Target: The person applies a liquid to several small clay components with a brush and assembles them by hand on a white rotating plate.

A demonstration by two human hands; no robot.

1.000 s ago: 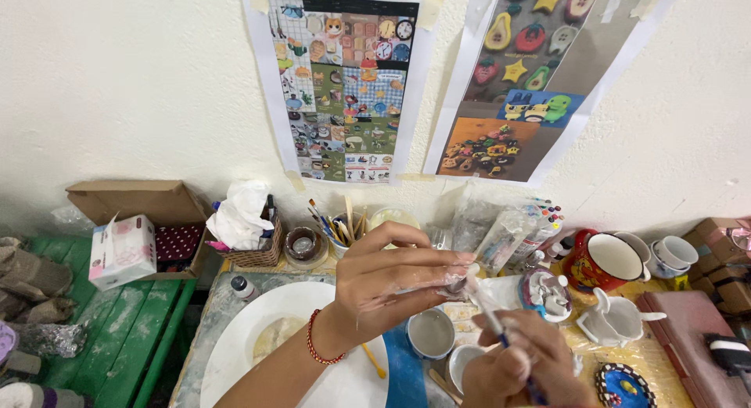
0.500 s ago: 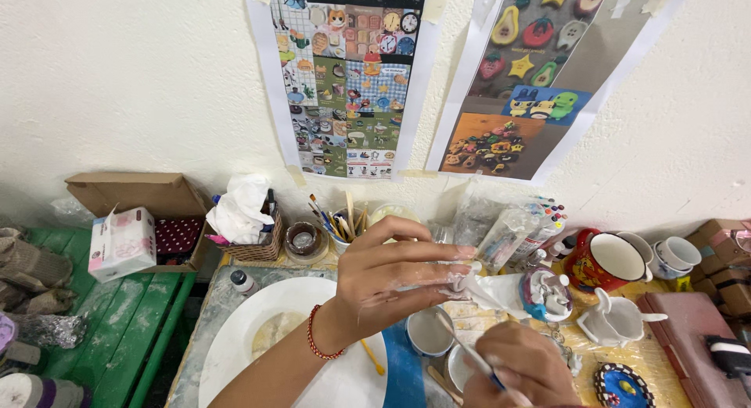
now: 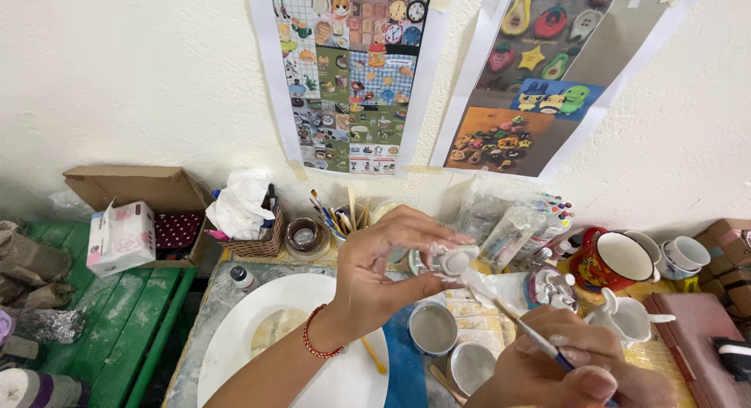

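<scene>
The right hand [image 3: 575, 369] is cut off by the bottom edge, its fingers clenched around a thin paintbrush [image 3: 508, 314] whose tip is hard to make out. Above the counter's middle, the left hand [image 3: 383, 271] pinches a small round white ceramic piece [image 3: 454, 259] between curled fingers.

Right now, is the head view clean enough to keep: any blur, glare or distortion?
Head view: even, soft light, no glare; left hand and its small white piece sharp; right hand with brush cropped at the bottom edge; wide-angle lens tilts the wall posters outward.
</scene>
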